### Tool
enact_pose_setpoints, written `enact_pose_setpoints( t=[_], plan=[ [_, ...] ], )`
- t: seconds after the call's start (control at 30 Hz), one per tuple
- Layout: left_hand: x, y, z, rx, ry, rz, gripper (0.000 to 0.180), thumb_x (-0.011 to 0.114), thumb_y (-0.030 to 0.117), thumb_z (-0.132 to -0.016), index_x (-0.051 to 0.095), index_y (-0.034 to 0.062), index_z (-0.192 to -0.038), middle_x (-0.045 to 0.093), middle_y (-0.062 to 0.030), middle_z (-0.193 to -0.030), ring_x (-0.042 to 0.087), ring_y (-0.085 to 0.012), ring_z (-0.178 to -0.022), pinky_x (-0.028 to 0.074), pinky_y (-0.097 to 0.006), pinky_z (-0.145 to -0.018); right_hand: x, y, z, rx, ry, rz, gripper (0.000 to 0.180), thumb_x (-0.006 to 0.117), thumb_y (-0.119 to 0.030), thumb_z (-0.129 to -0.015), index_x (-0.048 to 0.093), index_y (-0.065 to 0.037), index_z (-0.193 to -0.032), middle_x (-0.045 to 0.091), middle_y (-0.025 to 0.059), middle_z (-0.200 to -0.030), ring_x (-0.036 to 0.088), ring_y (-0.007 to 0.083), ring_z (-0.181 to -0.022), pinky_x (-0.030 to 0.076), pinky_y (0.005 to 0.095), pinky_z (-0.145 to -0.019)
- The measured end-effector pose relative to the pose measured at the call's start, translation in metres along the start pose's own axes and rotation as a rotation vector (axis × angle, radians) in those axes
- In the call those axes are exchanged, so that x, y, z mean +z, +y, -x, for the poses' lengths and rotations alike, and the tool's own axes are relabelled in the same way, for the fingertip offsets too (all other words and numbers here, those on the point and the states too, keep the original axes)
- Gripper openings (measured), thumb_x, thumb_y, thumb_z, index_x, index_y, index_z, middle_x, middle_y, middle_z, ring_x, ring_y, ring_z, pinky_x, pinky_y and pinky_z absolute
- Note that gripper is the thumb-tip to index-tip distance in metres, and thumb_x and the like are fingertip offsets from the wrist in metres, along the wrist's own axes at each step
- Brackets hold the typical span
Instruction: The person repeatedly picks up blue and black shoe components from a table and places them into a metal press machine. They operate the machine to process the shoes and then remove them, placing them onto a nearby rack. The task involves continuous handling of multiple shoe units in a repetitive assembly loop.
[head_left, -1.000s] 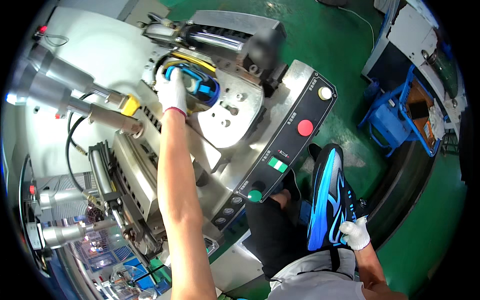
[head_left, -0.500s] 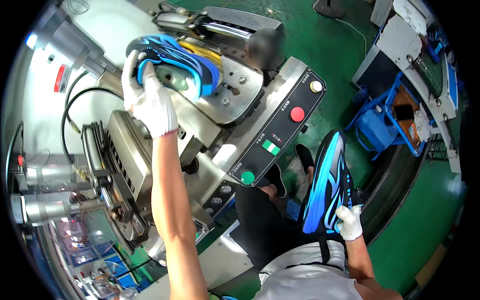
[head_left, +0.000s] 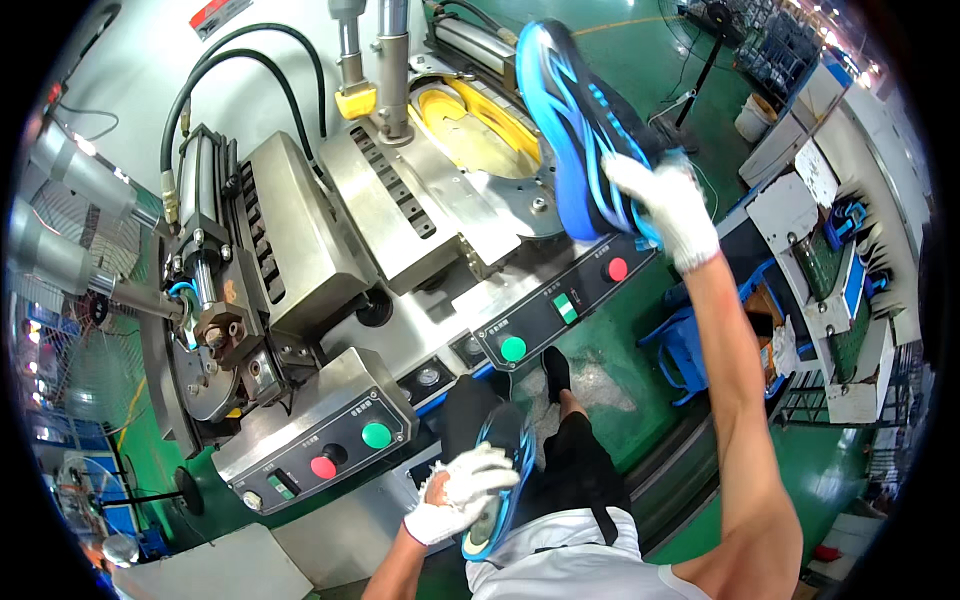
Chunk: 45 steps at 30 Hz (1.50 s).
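My right hand (head_left: 672,208), in a white glove, grips a black and blue shoe (head_left: 565,135) near one end and holds it up beside the yellow-lined mould (head_left: 480,130) of the machine. Low down, in front of my lap, my left hand (head_left: 462,495) has a second black and blue shoe (head_left: 515,455). Its gloved fingers lie across this shoe's side, and bare skin shows at the palm. The left hand's thumb is partly hidden, and so is part of the shoe under it.
Two control panels with green buttons (head_left: 512,348) and red buttons (head_left: 322,467) line the machine's front. Metal cylinders and black hoses (head_left: 290,90) rise behind. A blue stool (head_left: 675,350) and a rack with shoes (head_left: 850,220) stand to the right.
My left hand has brought its shoe from the yellow-lined mould down to my lap. My right hand has raised the other shoe from the lower right towards that mould. The view has shifted.
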<state>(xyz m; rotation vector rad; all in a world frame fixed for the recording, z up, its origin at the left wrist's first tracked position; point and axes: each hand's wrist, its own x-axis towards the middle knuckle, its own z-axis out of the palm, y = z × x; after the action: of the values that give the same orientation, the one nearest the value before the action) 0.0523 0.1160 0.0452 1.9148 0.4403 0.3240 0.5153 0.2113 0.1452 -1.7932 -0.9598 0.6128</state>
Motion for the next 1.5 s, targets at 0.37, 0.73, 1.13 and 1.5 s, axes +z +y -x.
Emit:
enact_pose_setpoints(
  t=[0.37, 0.73, 1.13, 1.5],
  plan=[
    [-0.004, -0.047, 0.032, 0.050, -0.004, 0.196, 0.046, 0.055, 0.032, -0.096, 0.072, 0.0155, -0.135, 0.064, -0.0160, -0.139, 0.056, -0.0411, -0.136, 0.032, -0.058, -0.128, 0.192, -0.028, -0.216, -0.243, -0.272, 1.049, 0.077, 0.070, -0.056, -0.078, 0.072, -0.006, -0.135, 0.067, 0.0240, -0.141, 0.065, 0.0377, -0.130, 0.052, 0.0433, -0.111],
    [0.000, -0.049, 0.033, -0.014, -0.076, 0.152, 0.044, 0.066, 0.011, -0.082, 0.076, 0.0126, -0.124, 0.068, -0.0119, -0.132, 0.056, -0.0372, -0.139, 0.030, -0.059, -0.129, 0.189, -0.015, -0.218, -0.208, -0.311, 0.943, 0.086, 0.070, -0.068, -0.077, 0.072, -0.001, -0.131, 0.069, 0.0232, -0.139, 0.068, 0.0359, -0.127, 0.055, 0.0438, -0.107],
    [0.024, -0.046, 0.038, 0.072, 0.063, 0.018, 0.035, 0.073, 0.008, -0.082, 0.077, 0.0091, -0.117, 0.071, -0.0138, -0.126, 0.061, -0.0373, -0.133, 0.040, -0.053, -0.122, 0.207, 0.089, 0.153, -0.798, -0.214, 0.643, 0.086, 0.079, -0.042, -0.087, 0.048, -0.001, -0.155, 0.041, 0.0245, -0.165, 0.033, 0.0459, -0.156, 0.023, 0.0583, -0.130],
    [0.058, -0.015, 0.015, -0.009, 0.180, -0.141, 0.032, 0.072, 0.001, -0.086, 0.075, 0.0057, -0.118, 0.071, -0.0171, -0.125, 0.065, -0.0359, -0.126, 0.043, -0.048, -0.120, 0.083, 0.076, 0.320, -0.016, -0.419, 0.132, 0.103, 0.071, -0.052, -0.094, 0.022, 0.000, -0.168, 0.024, 0.0269, -0.173, 0.021, 0.0385, -0.163, 0.020, 0.0488, -0.132]
  ],
)
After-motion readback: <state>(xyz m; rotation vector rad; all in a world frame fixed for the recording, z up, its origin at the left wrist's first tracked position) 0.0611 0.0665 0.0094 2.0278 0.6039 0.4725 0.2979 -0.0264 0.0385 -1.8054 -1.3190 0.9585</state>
